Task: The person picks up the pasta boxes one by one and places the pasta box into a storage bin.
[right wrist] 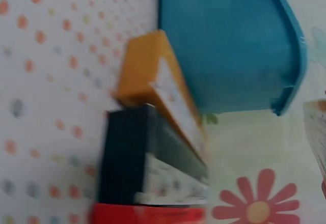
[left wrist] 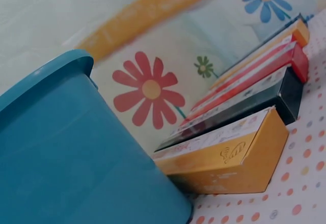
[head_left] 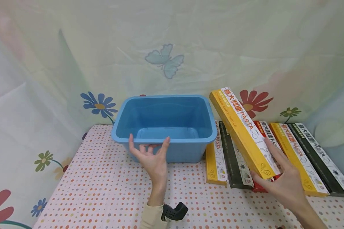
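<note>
My right fingers (head_left: 278, 155) clamp a pasta box (head_left: 237, 130), likely light, stiff, best held edgewise; left fingers (head_left: 133, 149) grip the tub (head_left: 183, 151).

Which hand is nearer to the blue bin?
Left: the left hand is at the front rim of the blue bin; the right hand is to its right, holding a yellow box.

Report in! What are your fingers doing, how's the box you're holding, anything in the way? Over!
Right fingers gripping yellow pasta box, raised and tilted. Left fingers at front rim of blue tub. Nothing seen blocking its opening.
</note>
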Demonstrator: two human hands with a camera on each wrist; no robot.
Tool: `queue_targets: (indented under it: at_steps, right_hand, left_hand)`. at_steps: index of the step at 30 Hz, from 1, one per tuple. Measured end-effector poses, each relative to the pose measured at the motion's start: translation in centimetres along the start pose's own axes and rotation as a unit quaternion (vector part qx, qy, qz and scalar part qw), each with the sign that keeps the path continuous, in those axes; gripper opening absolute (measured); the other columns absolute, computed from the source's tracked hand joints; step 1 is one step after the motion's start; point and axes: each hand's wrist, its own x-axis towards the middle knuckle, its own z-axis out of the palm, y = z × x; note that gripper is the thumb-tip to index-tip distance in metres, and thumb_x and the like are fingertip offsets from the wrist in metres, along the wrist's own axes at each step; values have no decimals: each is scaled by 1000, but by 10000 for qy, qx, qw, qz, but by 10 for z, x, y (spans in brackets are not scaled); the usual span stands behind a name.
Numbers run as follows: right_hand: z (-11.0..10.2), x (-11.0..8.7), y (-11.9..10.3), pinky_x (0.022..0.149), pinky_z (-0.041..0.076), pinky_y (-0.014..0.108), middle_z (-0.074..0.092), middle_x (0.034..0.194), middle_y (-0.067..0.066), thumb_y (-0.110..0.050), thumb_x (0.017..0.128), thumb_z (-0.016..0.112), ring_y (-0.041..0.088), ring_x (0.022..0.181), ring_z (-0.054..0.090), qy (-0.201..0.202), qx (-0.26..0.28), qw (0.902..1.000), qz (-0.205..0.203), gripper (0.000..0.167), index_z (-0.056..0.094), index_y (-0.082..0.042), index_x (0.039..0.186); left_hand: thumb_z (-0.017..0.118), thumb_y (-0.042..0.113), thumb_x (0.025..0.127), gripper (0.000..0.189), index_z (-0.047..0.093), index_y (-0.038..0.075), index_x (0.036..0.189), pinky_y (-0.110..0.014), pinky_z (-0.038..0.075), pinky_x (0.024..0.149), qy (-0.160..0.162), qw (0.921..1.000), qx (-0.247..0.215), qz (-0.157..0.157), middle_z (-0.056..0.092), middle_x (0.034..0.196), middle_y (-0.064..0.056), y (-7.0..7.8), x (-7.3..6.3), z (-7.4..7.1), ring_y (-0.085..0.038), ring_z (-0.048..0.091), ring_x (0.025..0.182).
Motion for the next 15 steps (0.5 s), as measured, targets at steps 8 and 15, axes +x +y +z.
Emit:
queue_targets:
  at_steps: [8,15]
  right_hand:
    - [-14,64,-22,86,45,0,45,160,-4,4,64,91,6,128,41,-1148,454,9826,-1386,114,40,-19,162]
    - [0,130,-54,81,60,18,48,157,14,0,72,90,6,122,47,-2660,891,9302,-2369,103,41,-13,161]
  left_hand:
    - [86,-6,81,116,12,21,167,-41,66,84,-30,9998,34,168,41,156,-13,-1,0,-2,-37,59,103]
    - [87,-5,80,116,14,19,167,-37,66,80,-26,9997,188,184,43,152,-20,-4,-1,-1,-31,59,95]
